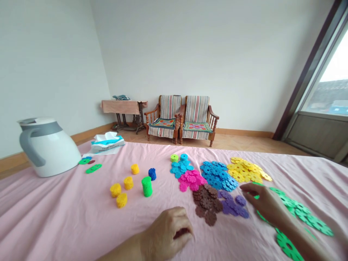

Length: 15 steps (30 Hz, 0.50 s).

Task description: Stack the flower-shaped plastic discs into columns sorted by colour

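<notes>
My left hand (pixel 174 232) rests on the pink cloth at the front, fingers curled toward the thumb. Whatever may be inside it is hidden. My right hand (pixel 258 198) reaches in from the right with bent fingers close together, over green notched plastic discs (pixel 299 208). A bit of green shows by its fingers; I cannot make out what they grip. Left of its fingertips lie purple discs (pixel 233 204). Brown discs (pixel 207 203) are spread between my hands. Farther back are heaps of blue discs (pixel 217 175), yellow discs (pixel 246 169), pink discs (pixel 192 180) and light blue discs (pixel 181 167).
Left of the heaps stand a green disc stack (pixel 147 186), a dark blue stack (pixel 152 174) and several yellow stacks (pixel 121 200). A white-grey jug (pixel 54 148) is at the far left, near loose discs (pixel 94 168) and a tissue box (pixel 107 143). Two chairs (pixel 181 119) stand beyond the table.
</notes>
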Each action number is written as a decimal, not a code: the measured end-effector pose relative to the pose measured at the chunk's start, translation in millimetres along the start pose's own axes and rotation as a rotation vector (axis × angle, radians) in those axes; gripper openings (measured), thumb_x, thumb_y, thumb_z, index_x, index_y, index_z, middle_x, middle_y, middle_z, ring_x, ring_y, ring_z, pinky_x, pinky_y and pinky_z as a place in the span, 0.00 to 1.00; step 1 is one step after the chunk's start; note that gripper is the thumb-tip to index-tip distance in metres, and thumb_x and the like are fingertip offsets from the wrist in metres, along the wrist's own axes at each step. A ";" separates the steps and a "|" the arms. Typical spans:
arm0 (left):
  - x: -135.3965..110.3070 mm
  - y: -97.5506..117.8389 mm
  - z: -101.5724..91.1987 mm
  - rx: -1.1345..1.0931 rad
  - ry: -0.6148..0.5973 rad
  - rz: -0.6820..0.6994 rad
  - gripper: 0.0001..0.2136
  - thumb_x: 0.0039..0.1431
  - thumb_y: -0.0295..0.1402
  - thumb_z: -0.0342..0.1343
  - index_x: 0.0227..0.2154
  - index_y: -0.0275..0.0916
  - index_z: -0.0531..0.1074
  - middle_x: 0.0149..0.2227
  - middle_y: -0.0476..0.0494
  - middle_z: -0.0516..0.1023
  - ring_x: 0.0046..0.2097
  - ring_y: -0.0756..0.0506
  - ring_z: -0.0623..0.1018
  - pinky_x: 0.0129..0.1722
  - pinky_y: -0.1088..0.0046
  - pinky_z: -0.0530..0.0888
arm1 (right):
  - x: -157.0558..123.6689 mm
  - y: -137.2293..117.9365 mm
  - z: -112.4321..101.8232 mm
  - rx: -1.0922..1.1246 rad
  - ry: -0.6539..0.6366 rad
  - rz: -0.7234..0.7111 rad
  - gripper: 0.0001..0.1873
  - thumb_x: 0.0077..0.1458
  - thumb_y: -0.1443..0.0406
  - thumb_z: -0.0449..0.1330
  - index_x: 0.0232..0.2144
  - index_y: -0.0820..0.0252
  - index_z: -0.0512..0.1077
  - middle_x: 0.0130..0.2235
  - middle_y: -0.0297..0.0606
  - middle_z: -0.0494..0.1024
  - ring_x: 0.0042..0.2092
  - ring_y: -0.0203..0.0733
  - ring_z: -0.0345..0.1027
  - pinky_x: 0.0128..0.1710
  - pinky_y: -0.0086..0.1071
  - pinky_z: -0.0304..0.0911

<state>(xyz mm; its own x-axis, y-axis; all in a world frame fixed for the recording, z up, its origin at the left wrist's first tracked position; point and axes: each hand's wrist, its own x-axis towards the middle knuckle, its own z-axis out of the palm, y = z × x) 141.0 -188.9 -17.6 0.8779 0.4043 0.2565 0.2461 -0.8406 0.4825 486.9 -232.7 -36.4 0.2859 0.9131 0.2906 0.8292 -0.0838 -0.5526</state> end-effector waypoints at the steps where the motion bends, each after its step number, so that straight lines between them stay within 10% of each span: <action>1: 0.5 0.3 -0.3 -0.002 0.000 -0.010 0.04 0.54 0.24 0.54 0.29 0.37 0.72 0.28 0.48 0.71 0.32 0.51 0.70 0.32 0.78 0.66 | -0.8 2.0 1.7 -0.042 -0.012 -0.030 0.14 0.47 0.59 0.55 0.33 0.55 0.76 0.35 0.38 0.81 0.38 0.46 0.73 0.39 0.36 0.66; 15: 1.0 2.7 -0.5 -0.038 0.001 -0.087 0.05 0.53 0.23 0.54 0.29 0.37 0.73 0.29 0.49 0.70 0.31 0.52 0.70 0.31 0.79 0.65 | -11.3 -41.0 9.7 -0.284 -0.184 -0.113 0.17 0.51 0.69 0.44 0.30 0.56 0.73 0.32 0.38 0.78 0.37 0.42 0.71 0.38 0.33 0.61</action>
<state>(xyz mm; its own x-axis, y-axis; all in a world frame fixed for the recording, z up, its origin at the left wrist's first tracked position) 142.4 -190.6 -15.6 0.8534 0.4757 0.2128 0.3059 -0.7879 0.5345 445.0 -235.7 -24.6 0.1146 0.9774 0.1779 0.9585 -0.0616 -0.2785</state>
